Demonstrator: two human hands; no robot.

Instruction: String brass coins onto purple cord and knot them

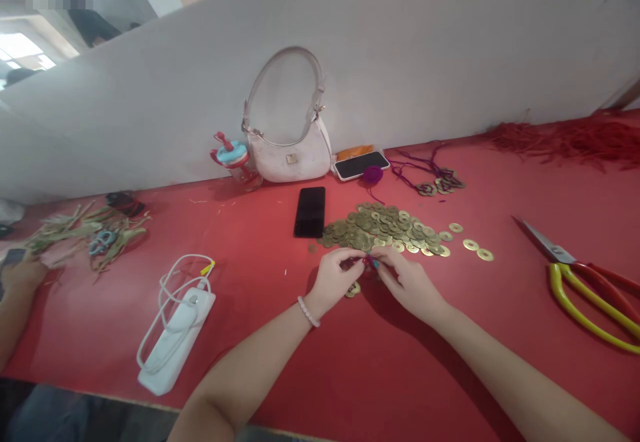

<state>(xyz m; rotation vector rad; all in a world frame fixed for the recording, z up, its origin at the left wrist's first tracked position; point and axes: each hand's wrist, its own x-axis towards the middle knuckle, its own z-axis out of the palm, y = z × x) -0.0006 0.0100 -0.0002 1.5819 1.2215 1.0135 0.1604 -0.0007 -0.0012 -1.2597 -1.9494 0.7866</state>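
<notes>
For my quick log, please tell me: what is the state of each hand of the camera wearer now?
Left hand: closed, thumb and finger pinching purple cord.
Right hand: closed, fingertips on the same cord.

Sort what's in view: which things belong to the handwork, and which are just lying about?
Likely part of the job:
purple cord in the fingers
loose holed coins
purple thread ball
corded coins
probably the scissors

Apparently just lying about:
handbag
lidded cup
black phone
white-edged phone
power strip
</notes>
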